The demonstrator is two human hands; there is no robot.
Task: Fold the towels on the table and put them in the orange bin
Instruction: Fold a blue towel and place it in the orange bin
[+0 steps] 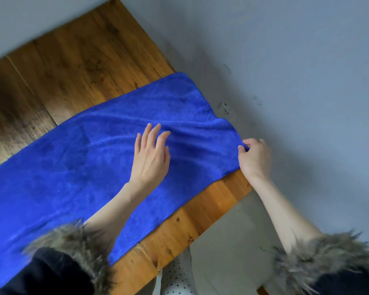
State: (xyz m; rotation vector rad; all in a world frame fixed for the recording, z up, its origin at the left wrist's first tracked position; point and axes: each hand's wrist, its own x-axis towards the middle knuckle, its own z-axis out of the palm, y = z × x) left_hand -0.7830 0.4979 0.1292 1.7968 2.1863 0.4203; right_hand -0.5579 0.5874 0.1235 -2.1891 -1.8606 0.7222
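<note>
A large blue towel [77, 167] lies spread flat across the wooden table [73, 60], reaching from the left edge of view to the table's right end. My left hand [151, 154] rests flat on the towel with its fingers apart, pressing the cloth near the middle. My right hand [255, 158] pinches the towel's right corner at the table's right edge. Small wrinkles run between the two hands. No orange bin is in view.
A grey wall [285, 60] stands close behind and to the right of the table. Below the table's near edge I see pale floor and a white dotted surface [177, 277]. Fur-trimmed dark sleeves cover both forearms at the bottom.
</note>
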